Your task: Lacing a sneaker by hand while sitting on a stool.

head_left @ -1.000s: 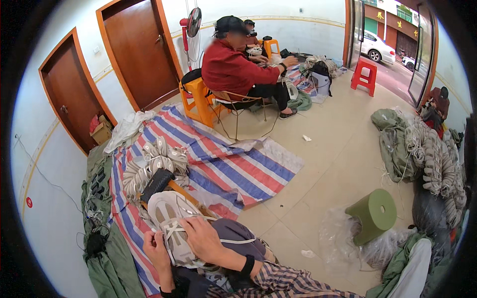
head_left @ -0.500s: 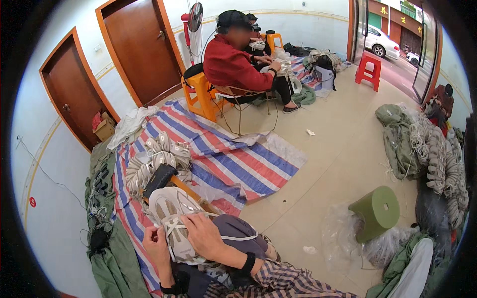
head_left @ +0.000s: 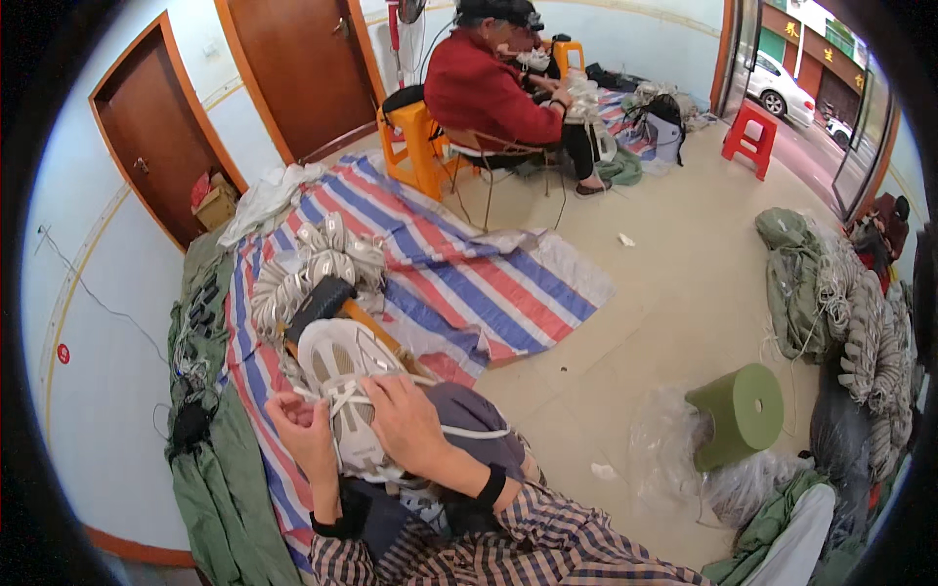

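Observation:
A beige-and-white sneaker (head_left: 344, 354) lies on my lap, its toe pointing away from me. White shoelace (head_left: 348, 396) crosses its front, and a loose length trails to the right over my dark trouser leg. My left hand (head_left: 305, 430) is closed in a pinch at the left side of the sneaker, on a lace end that is mostly hidden. My right hand (head_left: 405, 420) rests over the right side, fingers bent down onto the lacing; its thumb is hidden. Just beyond the toe is a black-headed hammer (head_left: 322, 303) with a wooden handle.
A bundle of beige shoes (head_left: 318, 256) lies on the striped sheet (head_left: 430, 244). To the right stands a green stool (head_left: 733, 415) beside clear plastic bags. More shoes (head_left: 870, 322) are heaped along the right wall. A person in red (head_left: 489, 88) sits working ahead.
My view has tilted slightly, so the room sits higher in the picture. My left hand has drawn a little outward from the sneaker. The right hand stays on the lacing.

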### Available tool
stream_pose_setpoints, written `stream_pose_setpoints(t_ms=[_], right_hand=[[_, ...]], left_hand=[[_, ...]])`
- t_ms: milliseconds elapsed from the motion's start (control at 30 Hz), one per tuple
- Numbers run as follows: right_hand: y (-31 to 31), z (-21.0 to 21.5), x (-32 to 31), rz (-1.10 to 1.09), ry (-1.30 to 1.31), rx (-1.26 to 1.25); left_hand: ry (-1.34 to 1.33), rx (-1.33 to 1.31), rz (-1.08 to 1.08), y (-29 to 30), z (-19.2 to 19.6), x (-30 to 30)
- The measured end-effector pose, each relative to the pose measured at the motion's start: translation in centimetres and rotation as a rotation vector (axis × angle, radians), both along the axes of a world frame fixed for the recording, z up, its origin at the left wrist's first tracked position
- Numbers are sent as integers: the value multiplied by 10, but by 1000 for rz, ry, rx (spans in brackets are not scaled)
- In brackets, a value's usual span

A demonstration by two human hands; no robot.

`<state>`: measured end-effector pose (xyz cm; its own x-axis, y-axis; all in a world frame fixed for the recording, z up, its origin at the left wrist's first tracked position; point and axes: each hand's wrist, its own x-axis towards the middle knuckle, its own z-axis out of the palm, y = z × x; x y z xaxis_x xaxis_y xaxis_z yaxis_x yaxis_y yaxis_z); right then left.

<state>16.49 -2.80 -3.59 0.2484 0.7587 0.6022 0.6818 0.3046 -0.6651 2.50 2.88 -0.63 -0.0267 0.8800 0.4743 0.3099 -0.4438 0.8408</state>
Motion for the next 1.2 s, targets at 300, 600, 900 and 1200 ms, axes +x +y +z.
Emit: stream_pose_setpoints(t_ms=[300,600,900,1200], right_hand=[[2,1,-1,-34,9,44],[1,6,3,5,3,52],[2,9,4,-15,21,-30],[4,22,7,-25,-176,-47]], left_hand=[[262,11,69,2,7,3],[278,116,44,-17,8,4],[449,169,22,-30,-5,1],[401,90,68,-12,-3,1]])
